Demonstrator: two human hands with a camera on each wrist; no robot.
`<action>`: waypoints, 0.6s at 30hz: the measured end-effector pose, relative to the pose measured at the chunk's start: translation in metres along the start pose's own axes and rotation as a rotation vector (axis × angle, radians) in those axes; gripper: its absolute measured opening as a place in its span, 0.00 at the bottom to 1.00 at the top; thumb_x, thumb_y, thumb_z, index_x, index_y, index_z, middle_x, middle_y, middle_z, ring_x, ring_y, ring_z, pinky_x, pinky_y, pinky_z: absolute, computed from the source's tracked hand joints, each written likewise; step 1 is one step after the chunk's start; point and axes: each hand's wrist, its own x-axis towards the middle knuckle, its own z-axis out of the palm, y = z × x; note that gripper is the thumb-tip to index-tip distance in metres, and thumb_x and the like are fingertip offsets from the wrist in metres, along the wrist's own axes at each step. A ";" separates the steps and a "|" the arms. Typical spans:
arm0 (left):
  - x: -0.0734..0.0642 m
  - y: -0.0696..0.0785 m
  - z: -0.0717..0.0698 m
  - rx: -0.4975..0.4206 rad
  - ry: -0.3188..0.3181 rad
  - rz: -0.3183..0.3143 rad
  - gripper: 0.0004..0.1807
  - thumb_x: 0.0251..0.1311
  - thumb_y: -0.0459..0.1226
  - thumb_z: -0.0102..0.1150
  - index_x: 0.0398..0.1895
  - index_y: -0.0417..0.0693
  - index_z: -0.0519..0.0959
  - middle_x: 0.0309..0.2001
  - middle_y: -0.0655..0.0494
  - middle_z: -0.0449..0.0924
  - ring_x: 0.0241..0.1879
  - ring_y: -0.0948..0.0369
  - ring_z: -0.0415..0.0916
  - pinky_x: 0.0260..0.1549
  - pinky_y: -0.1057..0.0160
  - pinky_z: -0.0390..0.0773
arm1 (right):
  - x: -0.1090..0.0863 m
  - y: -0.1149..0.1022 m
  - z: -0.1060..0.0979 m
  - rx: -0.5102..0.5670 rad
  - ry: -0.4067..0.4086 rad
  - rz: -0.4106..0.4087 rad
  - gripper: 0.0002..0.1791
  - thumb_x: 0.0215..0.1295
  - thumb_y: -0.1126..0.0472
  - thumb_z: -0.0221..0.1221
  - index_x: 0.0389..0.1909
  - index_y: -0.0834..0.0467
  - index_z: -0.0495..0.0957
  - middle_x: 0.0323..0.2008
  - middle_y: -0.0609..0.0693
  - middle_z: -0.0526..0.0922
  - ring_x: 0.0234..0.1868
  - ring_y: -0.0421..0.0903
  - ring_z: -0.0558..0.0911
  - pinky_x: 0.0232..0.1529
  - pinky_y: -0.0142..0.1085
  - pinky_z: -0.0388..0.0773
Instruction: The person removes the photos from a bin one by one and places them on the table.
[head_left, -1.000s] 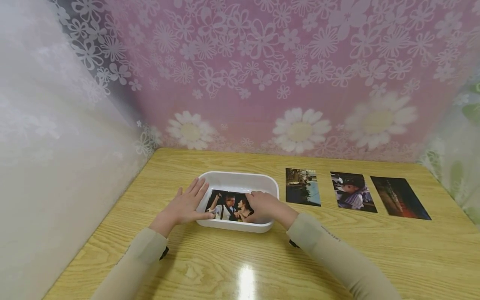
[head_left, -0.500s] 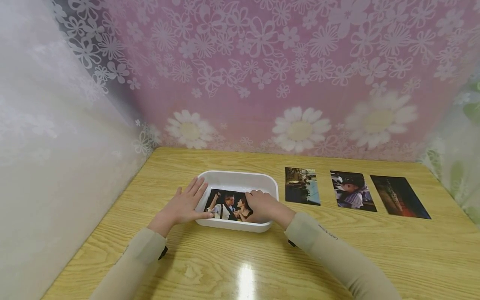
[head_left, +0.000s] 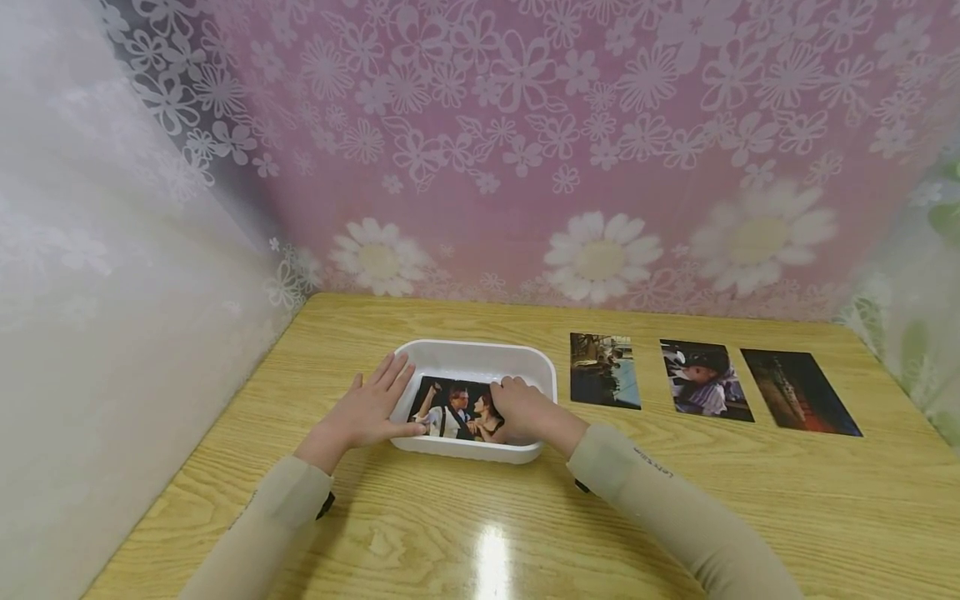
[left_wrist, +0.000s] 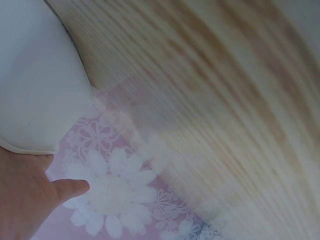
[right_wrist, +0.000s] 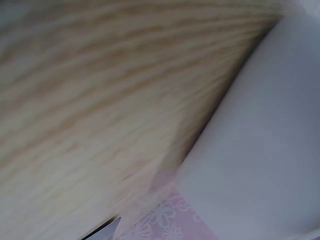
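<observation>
A white plastic bin (head_left: 480,452) stands on the wooden table, with a photo (head_left: 453,412) of two people lying inside it. My left hand (head_left: 367,412) rests on the bin's left rim with its fingers straight and spread, the thumb over the near rim beside the photo. In the left wrist view, the left hand (left_wrist: 25,195) is against the bin's white wall (left_wrist: 35,75). My right hand (head_left: 528,410) reaches into the bin at its right end, over the photo's right edge. Its fingers bend downward, and their tips are hidden, so whether they pinch the photo does not show.
To the right of the bin, three photos lie in a row on the table (head_left: 675,500): a deck scene (head_left: 604,371), a person in a dark hat (head_left: 707,381) and a dark ship picture (head_left: 801,393). A pink floral cloth (head_left: 480,192) stands behind the table.
Both hands and the photo in the bin keep practically the same place. The whole head view shifts upward by a few pixels.
</observation>
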 end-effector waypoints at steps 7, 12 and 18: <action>0.000 -0.001 0.001 0.001 -0.007 0.000 0.53 0.49 0.67 0.44 0.69 0.42 0.44 0.69 0.48 0.34 0.66 0.51 0.31 0.53 0.35 0.47 | 0.002 0.000 0.001 0.005 0.012 0.023 0.43 0.40 0.44 0.68 0.53 0.67 0.66 0.40 0.59 0.70 0.43 0.54 0.70 0.37 0.46 0.71; 0.000 -0.001 -0.001 0.005 -0.011 0.002 0.54 0.48 0.69 0.41 0.69 0.42 0.43 0.69 0.48 0.34 0.66 0.51 0.31 0.53 0.36 0.47 | 0.003 0.000 0.000 0.001 0.032 0.043 0.44 0.38 0.43 0.69 0.53 0.66 0.67 0.40 0.59 0.69 0.43 0.54 0.68 0.36 0.46 0.70; 0.001 -0.002 0.000 0.011 -0.014 0.003 0.54 0.48 0.68 0.42 0.69 0.43 0.43 0.69 0.48 0.34 0.66 0.51 0.31 0.53 0.36 0.47 | 0.003 0.002 0.002 0.027 0.065 0.057 0.46 0.34 0.42 0.70 0.52 0.64 0.67 0.42 0.61 0.67 0.44 0.54 0.65 0.38 0.48 0.68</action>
